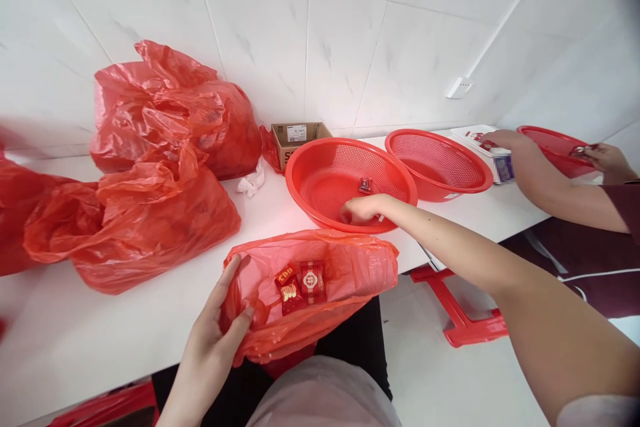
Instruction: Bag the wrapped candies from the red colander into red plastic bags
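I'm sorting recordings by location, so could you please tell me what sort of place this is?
Probably a shared indoor workroom: red baskets stand along a white tabletop, and another person's arm reaches over it too.

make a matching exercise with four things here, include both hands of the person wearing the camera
Column one:
1. left hand
2. right hand
3. cardboard box
4. crumpled scrap

Column two:
A. brown, open-topped
B. inside a red basket
C. white, on the table
D. holding an open red bag

Pairs: 1-D, 2-B, 3-A, 4-C
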The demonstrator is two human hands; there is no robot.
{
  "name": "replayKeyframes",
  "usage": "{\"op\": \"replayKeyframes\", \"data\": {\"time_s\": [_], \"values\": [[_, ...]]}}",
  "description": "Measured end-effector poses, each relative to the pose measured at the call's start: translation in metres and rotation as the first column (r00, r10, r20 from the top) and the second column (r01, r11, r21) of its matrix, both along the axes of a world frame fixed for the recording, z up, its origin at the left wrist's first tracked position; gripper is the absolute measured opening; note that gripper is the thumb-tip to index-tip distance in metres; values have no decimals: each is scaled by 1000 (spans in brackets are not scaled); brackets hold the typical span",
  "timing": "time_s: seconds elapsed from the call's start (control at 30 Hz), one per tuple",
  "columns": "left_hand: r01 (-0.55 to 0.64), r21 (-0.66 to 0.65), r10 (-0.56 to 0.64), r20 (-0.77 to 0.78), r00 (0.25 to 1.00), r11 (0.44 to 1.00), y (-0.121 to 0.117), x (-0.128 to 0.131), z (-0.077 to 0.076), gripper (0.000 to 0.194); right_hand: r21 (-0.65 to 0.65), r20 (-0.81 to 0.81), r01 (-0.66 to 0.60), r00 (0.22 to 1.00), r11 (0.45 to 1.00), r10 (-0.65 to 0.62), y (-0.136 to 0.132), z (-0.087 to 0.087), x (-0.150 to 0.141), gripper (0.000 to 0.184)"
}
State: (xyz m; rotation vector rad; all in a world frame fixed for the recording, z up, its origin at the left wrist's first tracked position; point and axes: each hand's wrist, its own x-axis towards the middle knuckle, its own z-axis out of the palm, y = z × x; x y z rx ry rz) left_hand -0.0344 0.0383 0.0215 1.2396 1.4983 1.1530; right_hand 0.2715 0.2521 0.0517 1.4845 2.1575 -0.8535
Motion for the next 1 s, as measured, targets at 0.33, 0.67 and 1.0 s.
{"op": "replayKeyframes", "data": {"time_s": [0.33,0.67,1.0], "values": [[-19,-24,19,22,1000,1000,0,1,-1,72,-116,-765,182,611,976,-205,-26,49,-14,35],[-9,-29,10,23,1000,1000,0,3,1,71,-317,-700,-44,685,948,-202,-86,59,-60,40],[55,-20,-54,76,996,998,-3,-4,-2,69,321,311,22,942,947,-127,-4,14,25,57]]}}
